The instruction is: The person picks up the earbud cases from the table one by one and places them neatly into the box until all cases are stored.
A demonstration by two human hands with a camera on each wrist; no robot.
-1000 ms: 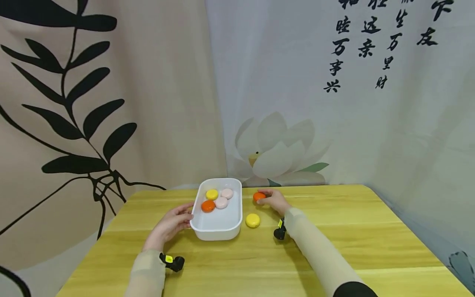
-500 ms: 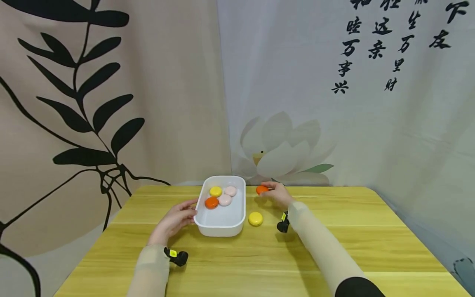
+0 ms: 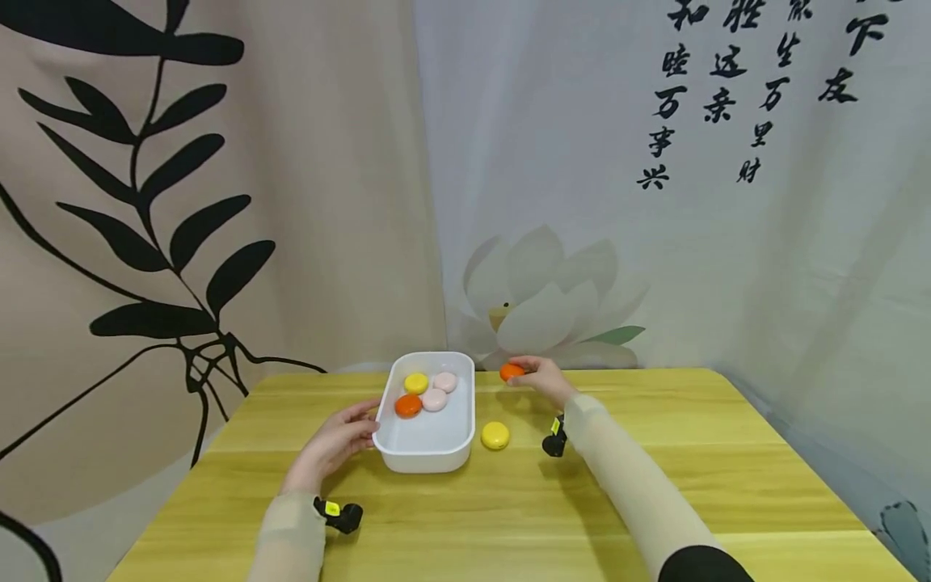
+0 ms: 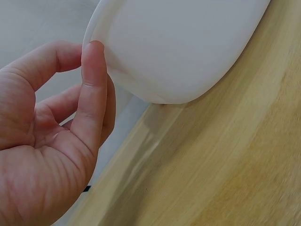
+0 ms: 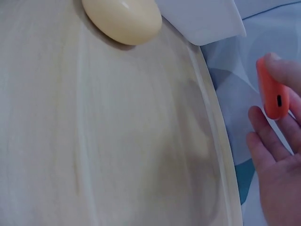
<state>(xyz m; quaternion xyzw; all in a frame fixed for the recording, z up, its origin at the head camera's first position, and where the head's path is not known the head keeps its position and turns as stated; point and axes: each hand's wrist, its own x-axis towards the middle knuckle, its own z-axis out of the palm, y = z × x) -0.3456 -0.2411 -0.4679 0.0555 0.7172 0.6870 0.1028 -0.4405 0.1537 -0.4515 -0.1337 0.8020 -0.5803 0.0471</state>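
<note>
A white plastic tray (image 3: 425, 465) with rounded corners stands at the table's far side, holding several glossy round discs. In it lie a yellow disc (image 3: 416, 383), an orange disc (image 3: 408, 406) and two pale pink discs (image 3: 434, 399). My left hand (image 3: 340, 440) grips the tray's left rim between thumb and fingers (image 4: 94, 89). To the right of the tray, my right hand (image 3: 541, 380) pinches another orange disc (image 5: 273, 92) over the table's far edge. The right wrist view shows a small dark slot in its side. A yellow disc (image 3: 495, 436) lies on the table beside the tray.
The wooden table (image 3: 465, 525) ends just behind the tray. A fabric backdrop (image 3: 349, 186) printed with leaves, a lotus and writing hangs close behind it. A black wrist camera (image 3: 554, 437) hangs at the right cuff, another camera (image 3: 342, 516) at the left.
My right hand has risen slightly, moving the pinched orange disc up and away from the yellow disc on the table. The left hand keeps its place on the tray.
</note>
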